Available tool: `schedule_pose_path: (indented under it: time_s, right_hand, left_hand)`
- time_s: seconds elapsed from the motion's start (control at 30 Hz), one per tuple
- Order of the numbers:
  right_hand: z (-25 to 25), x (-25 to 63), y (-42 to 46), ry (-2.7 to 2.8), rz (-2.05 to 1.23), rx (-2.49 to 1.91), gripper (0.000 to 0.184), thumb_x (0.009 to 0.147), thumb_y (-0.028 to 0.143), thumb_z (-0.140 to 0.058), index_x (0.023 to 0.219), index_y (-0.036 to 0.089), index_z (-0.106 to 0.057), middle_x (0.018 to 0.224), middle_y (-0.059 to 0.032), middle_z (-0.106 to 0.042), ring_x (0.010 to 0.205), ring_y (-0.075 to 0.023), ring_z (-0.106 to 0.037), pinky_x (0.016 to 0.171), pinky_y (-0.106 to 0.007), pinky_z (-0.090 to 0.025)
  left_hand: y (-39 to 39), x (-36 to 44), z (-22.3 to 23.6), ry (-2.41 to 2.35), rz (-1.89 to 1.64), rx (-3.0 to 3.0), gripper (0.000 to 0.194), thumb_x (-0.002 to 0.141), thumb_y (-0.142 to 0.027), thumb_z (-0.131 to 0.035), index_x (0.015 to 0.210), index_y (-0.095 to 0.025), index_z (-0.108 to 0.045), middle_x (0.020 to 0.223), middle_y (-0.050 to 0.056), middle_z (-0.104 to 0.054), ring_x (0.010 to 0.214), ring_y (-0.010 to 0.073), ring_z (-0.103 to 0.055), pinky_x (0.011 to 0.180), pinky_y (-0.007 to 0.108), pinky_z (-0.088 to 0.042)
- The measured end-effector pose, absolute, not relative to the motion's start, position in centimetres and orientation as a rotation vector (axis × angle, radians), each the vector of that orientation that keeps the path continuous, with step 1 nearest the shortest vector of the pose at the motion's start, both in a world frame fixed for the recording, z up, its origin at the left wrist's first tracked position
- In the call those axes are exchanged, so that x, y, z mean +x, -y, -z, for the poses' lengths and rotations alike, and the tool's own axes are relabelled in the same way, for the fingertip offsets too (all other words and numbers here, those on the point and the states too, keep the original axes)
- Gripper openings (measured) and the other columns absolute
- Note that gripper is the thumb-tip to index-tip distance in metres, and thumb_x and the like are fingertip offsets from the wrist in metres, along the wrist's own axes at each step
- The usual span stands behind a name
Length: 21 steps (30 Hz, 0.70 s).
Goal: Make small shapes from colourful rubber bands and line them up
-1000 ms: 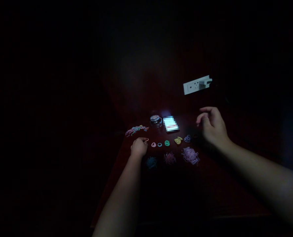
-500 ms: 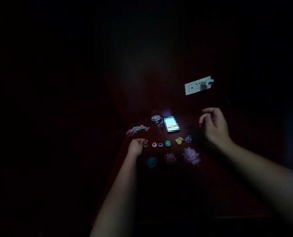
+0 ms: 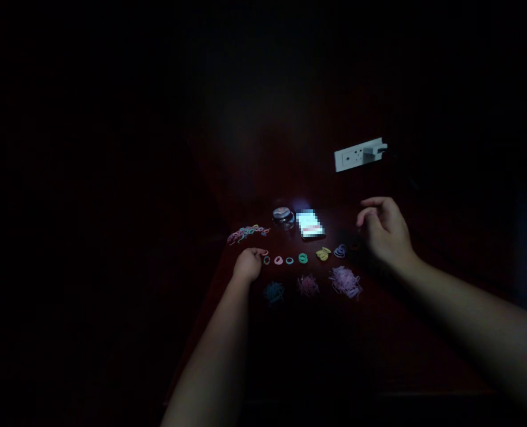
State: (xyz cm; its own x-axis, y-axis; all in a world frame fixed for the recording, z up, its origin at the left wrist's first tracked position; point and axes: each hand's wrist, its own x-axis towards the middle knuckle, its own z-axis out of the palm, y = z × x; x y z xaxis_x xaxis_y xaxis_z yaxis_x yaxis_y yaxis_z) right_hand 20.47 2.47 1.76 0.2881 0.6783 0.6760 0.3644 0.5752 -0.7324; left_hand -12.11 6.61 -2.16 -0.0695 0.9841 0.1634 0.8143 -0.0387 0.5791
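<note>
At the left hand's [image 3: 248, 265] fingertips, near the desk's [image 3: 290, 243] left edge, a peach band [image 3: 265, 253] is seen; whether it is pinched cannot be told. Presumably light and stretchy, it is best taken by its rim. The right hand [image 3: 384, 232] is held loosely part-open.

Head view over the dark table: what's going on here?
The person's left hand touches or nearly touches a small pinkish-orange ring at the left end of a row of small coloured rings. The right hand is curled near the row's right end, nothing visible in it. A teal heap, a pink heap and a purple heap of thin bands lie nearer.
</note>
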Motion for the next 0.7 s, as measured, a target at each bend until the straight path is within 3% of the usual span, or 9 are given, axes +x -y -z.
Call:
schedule_pose_path:
  time_s: [0.13,0.27,0.43,0.6,0.7]
  right_hand:
    - [-1.6,20.4,-2.6,1.326,-0.247,-1.001,0.014,0.092,0.025,-0.044,0.104,0.025,-0.05,0.07,0.0005,-0.056,0.059,-0.0165,-0.052,0.055,-0.031,-0.042]
    - [-1.5,20.4,-2.7,1.334,-0.255,-1.005,0.013,0.091,0.025,-0.045,0.104,0.024,-0.05,0.07,0.0007,-0.056,0.057,-0.0156,-0.051,0.053,-0.029,-0.04]
    - [-1.3,20.5,-2.8,1.344,-0.308,-1.037,0.014,0.09,0.029,-0.049,0.103,0.024,-0.052,0.072,-0.0008,-0.057,0.057,-0.0154,-0.051,0.051,-0.029,-0.041]
    - [-0.8,19.4,-2.6,1.57,-0.416,-1.079,0.019,0.085,0.032,-0.057,0.1,0.02,-0.06,0.08,-0.0042,-0.061,0.063,-0.0163,-0.055,0.055,-0.03,-0.046]
    - [-0.4,18.3,-1.9,1.817,-0.495,-0.996,0.025,0.083,0.033,-0.06,0.103,0.019,-0.063,0.082,-0.0045,-0.063,0.069,-0.0172,-0.058,0.062,-0.031,-0.049]
  left_hand:
    - [-6.8,-12.2,2.3,-2.015,-0.807,1.909,0.023,0.085,-0.02,-0.056,0.1,-0.021,-0.073,0.113,0.008,-0.07,0.104,0.0189,-0.063,0.093,0.027,-0.044]
    - [-7.1,-12.5,2.7,-2.116,-0.815,1.853,0.016,0.082,-0.027,-0.064,0.093,-0.02,-0.073,0.1,0.01,-0.072,0.092,0.02,-0.065,0.087,0.03,-0.046]
    - [-6.8,-12.2,2.3,-2.128,-0.883,1.856,0.014,0.085,-0.03,-0.061,0.084,-0.017,-0.068,0.092,0.009,-0.072,0.086,0.0187,-0.065,0.082,0.029,-0.047]
    - [-5.0,-9.0,0.5,-1.581,-1.268,2.105,0.017,0.09,-0.031,-0.054,0.091,-0.018,-0.064,0.094,0.005,-0.071,0.081,0.015,-0.065,0.075,0.025,-0.049]
    - [-3.2,-6.1,-0.3,-1.238,-1.244,2.185,0.016,0.09,-0.032,-0.055,0.092,-0.019,-0.065,0.093,0.004,-0.071,0.076,0.0138,-0.065,0.068,0.024,-0.05]
